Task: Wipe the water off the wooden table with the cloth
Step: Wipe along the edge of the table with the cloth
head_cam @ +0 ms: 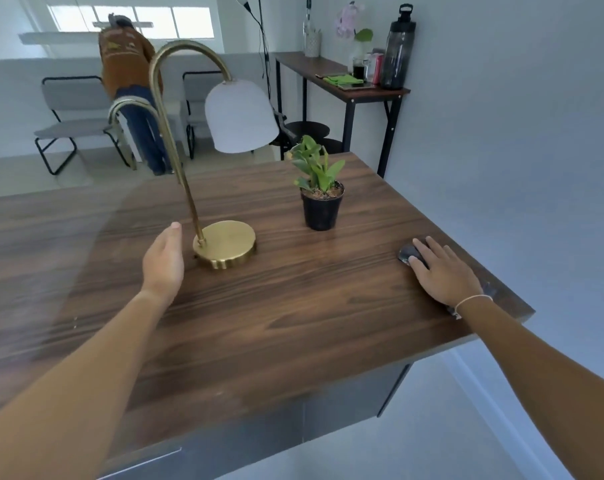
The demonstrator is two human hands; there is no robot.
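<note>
A dark cloth (pixel 412 254) is pressed flat on the wooden table (pixel 293 306) under the spread right hand (pixel 441 268); the left hand (pixel 163 261) is held open and empty beside the lamp base (pixel 225 244).

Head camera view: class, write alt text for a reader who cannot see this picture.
A person's right hand presses flat on a dark cloth near the right edge of a wooden table, while the left hand hovers open beside the round base of a brass lamp. A small potted plant stands behind them.
</note>
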